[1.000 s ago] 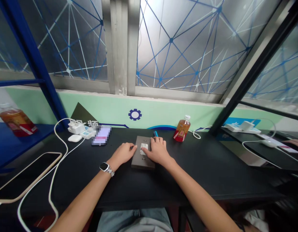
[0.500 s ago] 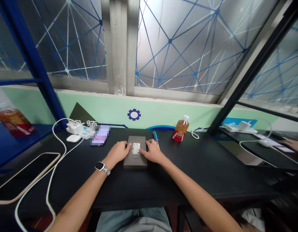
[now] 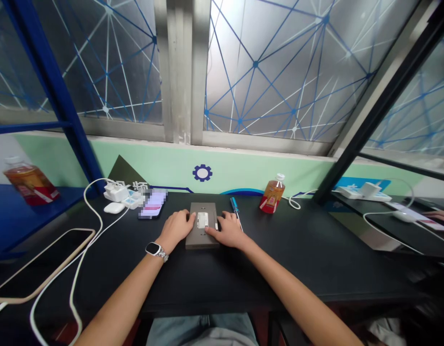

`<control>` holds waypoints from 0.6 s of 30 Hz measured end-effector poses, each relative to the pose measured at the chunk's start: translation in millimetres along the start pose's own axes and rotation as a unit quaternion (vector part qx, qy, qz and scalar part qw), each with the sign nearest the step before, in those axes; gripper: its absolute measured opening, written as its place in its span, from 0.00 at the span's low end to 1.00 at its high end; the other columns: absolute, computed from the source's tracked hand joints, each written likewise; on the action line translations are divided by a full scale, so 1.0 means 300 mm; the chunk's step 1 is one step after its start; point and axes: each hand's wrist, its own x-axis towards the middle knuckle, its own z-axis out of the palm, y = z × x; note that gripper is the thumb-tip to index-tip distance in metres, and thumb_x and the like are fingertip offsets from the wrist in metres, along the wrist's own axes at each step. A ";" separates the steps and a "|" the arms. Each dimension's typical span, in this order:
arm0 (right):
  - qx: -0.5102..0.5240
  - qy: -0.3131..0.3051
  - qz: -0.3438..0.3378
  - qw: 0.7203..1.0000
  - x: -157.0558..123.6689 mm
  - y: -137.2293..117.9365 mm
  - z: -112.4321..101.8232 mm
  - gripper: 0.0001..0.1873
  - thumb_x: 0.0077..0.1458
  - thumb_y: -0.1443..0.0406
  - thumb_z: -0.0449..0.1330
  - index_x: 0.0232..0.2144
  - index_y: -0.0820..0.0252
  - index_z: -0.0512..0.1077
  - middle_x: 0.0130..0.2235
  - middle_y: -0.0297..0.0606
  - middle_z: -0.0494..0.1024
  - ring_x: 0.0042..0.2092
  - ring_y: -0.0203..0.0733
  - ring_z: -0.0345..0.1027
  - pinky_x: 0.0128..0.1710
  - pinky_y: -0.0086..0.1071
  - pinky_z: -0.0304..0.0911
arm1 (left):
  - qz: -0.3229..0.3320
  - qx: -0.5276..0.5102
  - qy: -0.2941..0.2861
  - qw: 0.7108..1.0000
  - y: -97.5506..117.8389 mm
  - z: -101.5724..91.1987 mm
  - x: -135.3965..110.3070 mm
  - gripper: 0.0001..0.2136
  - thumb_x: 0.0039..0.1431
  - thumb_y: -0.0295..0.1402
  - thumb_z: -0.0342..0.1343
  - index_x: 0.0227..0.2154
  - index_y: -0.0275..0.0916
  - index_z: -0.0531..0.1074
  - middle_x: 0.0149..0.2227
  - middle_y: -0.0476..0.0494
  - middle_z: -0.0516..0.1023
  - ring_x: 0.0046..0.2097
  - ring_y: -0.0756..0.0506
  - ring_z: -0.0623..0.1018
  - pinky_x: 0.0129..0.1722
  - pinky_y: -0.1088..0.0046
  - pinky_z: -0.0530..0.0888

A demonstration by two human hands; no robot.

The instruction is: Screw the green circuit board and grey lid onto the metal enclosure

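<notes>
- Box [image 3: 199, 239]: flat on the black tabletop [image 3: 207, 281], between the two hands. White patch [image 3: 203, 219] bare in its upper face; small dark marks above and below it, too small to tell if screws or holes.
- Left hand [image 3: 176, 226]: curled at the box's left edge, thumb against it; light hold.
- Right hand [image 3: 229, 230]: thumb over the box's top face, fingers bent along its right edge; light hold.
- Screwdriver [image 3: 234, 205]: right of the box, just beside the right fingers, apparently in neither hand.
- Progress, my judgement: box positioned and steadied, tool within reach but lying idle. No part seen detached. What remains cannot be told.
- Bottle [image 3: 272, 194]: right of the box, farther back.
- Plugs [image 3: 116, 191], small phone [image 3: 153, 204]: left of the box, toward the wall.
- Large phone [image 3: 45, 264]: well left of the box.
</notes>
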 end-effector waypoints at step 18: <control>0.487 0.006 -0.069 0.871 -0.008 0.010 -0.079 0.36 0.48 0.53 0.69 0.56 0.56 0.63 0.42 0.36 0.71 0.23 0.32 0.67 0.14 0.26 0.61 | 0.013 -0.387 0.122 0.914 0.023 -0.038 -0.012 0.27 0.65 0.57 0.43 0.39 0.38 0.75 0.25 0.47 0.74 0.24 0.48 0.72 0.23 0.74 0.66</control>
